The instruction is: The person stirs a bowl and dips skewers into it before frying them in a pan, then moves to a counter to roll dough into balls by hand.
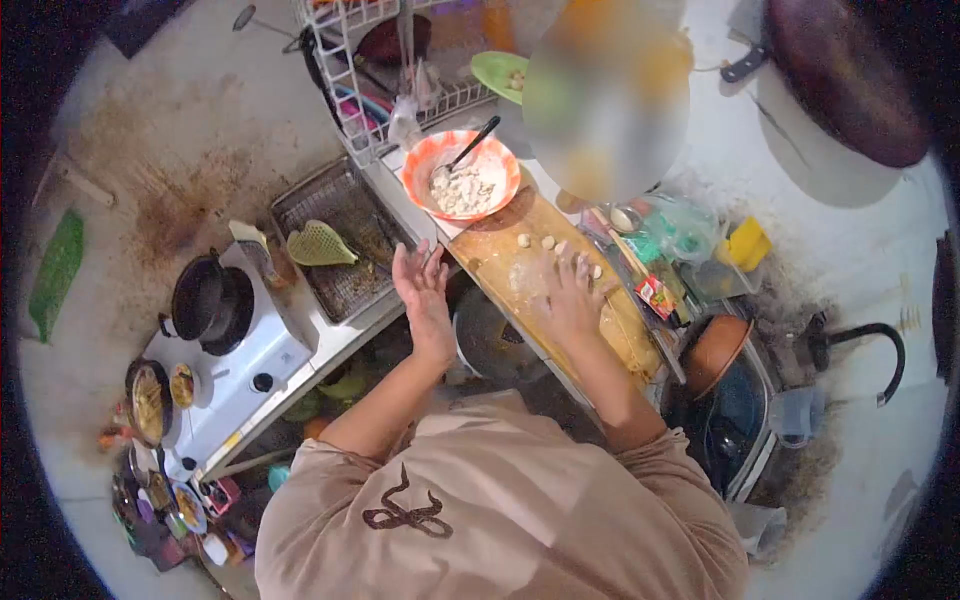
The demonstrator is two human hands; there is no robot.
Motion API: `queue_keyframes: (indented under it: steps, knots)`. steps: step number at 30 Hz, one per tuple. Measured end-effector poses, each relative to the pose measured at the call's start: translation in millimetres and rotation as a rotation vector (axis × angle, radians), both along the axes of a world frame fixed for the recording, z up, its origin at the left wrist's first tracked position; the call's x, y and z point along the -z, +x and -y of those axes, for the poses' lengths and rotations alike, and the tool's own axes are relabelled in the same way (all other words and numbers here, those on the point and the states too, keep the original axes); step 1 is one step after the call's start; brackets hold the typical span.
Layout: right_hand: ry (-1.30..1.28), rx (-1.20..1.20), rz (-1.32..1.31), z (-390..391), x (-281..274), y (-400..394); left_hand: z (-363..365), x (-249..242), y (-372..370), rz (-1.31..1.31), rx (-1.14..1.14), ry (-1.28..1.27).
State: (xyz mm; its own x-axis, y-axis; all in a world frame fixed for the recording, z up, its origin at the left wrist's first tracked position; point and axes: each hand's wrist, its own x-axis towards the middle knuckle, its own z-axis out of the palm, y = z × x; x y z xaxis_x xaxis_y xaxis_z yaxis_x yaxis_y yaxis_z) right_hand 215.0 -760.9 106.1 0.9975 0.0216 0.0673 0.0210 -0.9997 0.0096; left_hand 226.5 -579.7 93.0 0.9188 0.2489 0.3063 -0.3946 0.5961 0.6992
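A wooden cutting board (500, 262) dusted with flour lies on the counter in front of me. My right hand (572, 296) rests palm down on it with floury fingers spread; whatever lies under the palm is hidden. Small dough balls (535, 241) sit just beyond its fingertips. My left hand (421, 287) is lifted at the board's left edge, fingers apart and holding nothing. Past the board stands an orange bowl (505, 160) of pale dough mix with a black spoon (477, 140) in it.
At the left, a white stove carries a black pot (205, 296), next to a wire tray (345, 290) with a green strainer (317, 244). A dish rack (375, 110) stands behind. A brown pan (714, 352), a sink (745, 415) and packets crowd the right.
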Motion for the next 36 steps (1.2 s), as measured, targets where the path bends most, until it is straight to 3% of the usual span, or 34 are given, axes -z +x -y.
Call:
queue_keyframes:
  steps: [8,12,15,21,24,27,30,33,36]
  knots:
    - [-0.018,-0.262,-0.048,-11.1,8.9,0.9,-25.9,27.1,0.4,-0.149,-0.009,-0.004]
    - [0.004,-0.106,-0.045,6.7,1.3,17.4,-38.8,31.4,10.1,-0.161,0.003,0.034]
    - [0.112,-0.193,0.127,-0.7,16.3,45.2,-40.1,35.2,17.9,-0.182,0.03,0.023]
    - [-0.011,-0.262,0.015,-9.9,1.1,10.9,-41.4,24.2,35.8,-0.143,0.132,0.028]
    - [-0.063,0.079,-0.046,10.3,16.9,23.3,-42.6,22.8,45.4,-0.129,0.162,0.045]
    - [0.16,-0.169,0.3,14.0,24.0,43.0,-41.6,19.7,50.8,-0.121,0.209,0.058]
    - [0.046,-0.11,0.113,-23.8,8.4,42.2,-40.1,17.4,54.9,-0.101,0.233,0.053]
    - [-0.004,-0.199,0.056,-24.5,-13.0,15.4,-43.4,12.2,59.6,-0.073,0.231,0.051]
    - [-0.089,0.206,-0.058,-8.0,-0.8,28.5,-48.1,12.0,64.3,-0.069,0.233,0.064]
